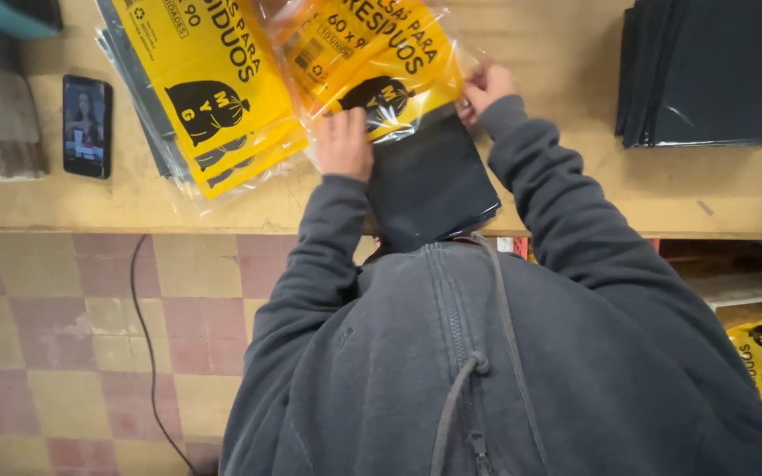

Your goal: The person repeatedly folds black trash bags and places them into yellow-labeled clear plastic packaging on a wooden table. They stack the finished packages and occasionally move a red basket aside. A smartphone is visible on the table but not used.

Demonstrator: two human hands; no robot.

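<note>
The left hand (343, 141), just above the middle of the frame, lies knuckles-up with its fingers curled over the mouth of a clear plastic sleeve (372, 62) that carries a yellow printed insert, pinching the sleeve's edge down against a folded stack of black bags (429, 181). The right hand (485, 85), a little higher and to the right, has its fingertips closed on the sleeve's other corner, drawing the opening wide. Both grey sleeves reach up from the lower centre, elbows bent outward, the forearms closing in on the pack from either side. The black stack lies at the centre of the wooden table (575, 185), its upper end tucked inside the sleeve and its lower end sticking out toward the table's near edge. By the look of it, the step in hand is sliding the stack into the sleeve, about half done; finishing it would seem to call for holding the opening taut on both corners while the stack goes straight in. To the left lie finished yellow packs (209, 97), a phone (86, 125) at the left edge, and more black bags (716, 70) stacked in the upper right.
</note>
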